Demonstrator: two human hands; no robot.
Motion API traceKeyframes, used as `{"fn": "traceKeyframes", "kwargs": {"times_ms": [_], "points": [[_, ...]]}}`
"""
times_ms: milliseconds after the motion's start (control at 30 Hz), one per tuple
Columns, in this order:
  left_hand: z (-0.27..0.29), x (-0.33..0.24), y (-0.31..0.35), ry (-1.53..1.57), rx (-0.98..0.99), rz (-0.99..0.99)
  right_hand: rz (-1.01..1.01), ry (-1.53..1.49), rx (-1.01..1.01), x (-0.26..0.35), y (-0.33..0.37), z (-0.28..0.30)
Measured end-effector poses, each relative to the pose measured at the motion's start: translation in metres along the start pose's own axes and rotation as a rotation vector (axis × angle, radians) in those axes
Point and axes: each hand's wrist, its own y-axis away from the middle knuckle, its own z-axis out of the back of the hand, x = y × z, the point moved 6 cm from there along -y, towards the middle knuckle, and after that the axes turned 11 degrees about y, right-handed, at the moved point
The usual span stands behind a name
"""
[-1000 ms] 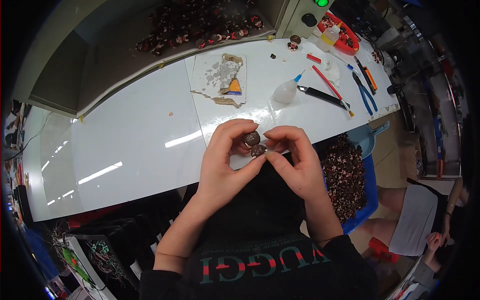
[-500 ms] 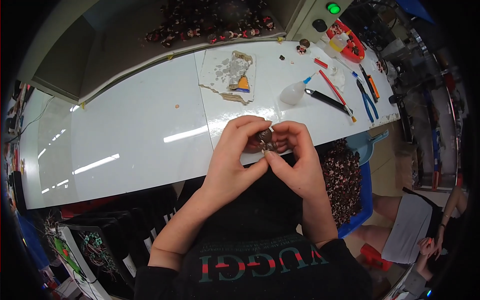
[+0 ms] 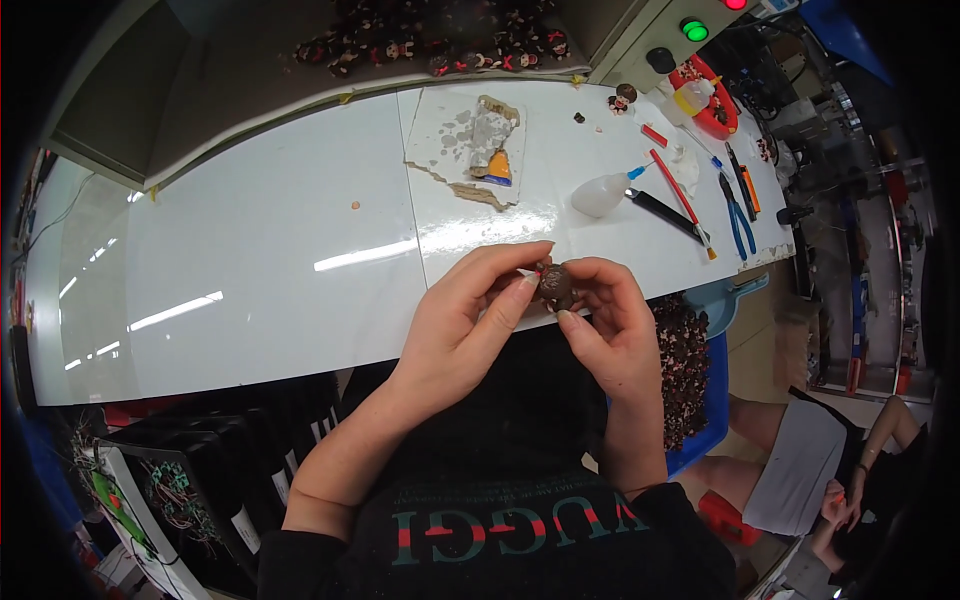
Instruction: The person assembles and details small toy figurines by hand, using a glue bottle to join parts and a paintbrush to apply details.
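Between both hands, just above the table's near edge, is a small dark brown figurine point(image 3: 555, 284) with a ridged round head and a bit of red beside it. My left hand point(image 3: 475, 315) pinches it from the left, thumb and fingers closed on it. From the other side my right hand point(image 3: 608, 318) grips it with thumb and forefinger. The fingers hide much of its lower part. Beyond the hands lie a white squeeze bottle point(image 3: 600, 196) with a blue needle tip, a black-handled tool point(image 3: 665, 215) and a red brush point(image 3: 678, 190).
A worn board point(image 3: 492, 145) lies at the table's middle. Blue-handled pliers point(image 3: 738, 222) and a red bowl point(image 3: 715, 118) are at the right. Many figurines point(image 3: 480, 58) sit in the cabinet behind. Below right, a blue bin point(image 3: 712, 400) holds small parts; a person point(image 3: 800, 465) sits nearby.
The figurine has been turned, so more of its ridged brown head and a red bit show. Both hands have shifted slightly, and the view has swung a little.
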Motion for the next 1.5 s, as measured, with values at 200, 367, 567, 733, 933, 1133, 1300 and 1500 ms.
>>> {"fn": "traceKeyframes", "kwargs": {"times_ms": [200, 367, 567, 733, 933, 1133, 1300, 1500], "points": [[0.024, -0.006, 0.003, -0.080, 0.016, -0.082, 0.026, 0.030, -0.012, -0.006, -0.005, -0.022], [0.044, -0.014, 0.006, -0.187, 0.029, -0.135, 0.088, 0.059, -0.016, -0.009, -0.013, -0.044], [0.049, -0.015, 0.007, -0.204, 0.053, -0.106, 0.125, 0.055, -0.027, -0.010, -0.014, -0.050], [0.051, -0.017, 0.009, -0.223, 0.107, -0.119, 0.125, 0.063, -0.061, -0.010, -0.014, -0.053], [0.052, -0.015, 0.009, -0.234, 0.117, -0.129, 0.169, 0.119, -0.067, -0.012, -0.014, -0.054], [0.052, -0.015, 0.011, -0.212, 0.155, -0.108, 0.166, 0.105, -0.073, -0.013, -0.013, -0.056], [0.054, -0.012, 0.013, -0.205, 0.192, -0.098, 0.150, 0.073, -0.099, -0.016, -0.012, -0.060], [0.054, -0.011, 0.014, -0.225, 0.192, -0.087, 0.152, 0.120, -0.063, -0.021, -0.011, -0.060]]}}
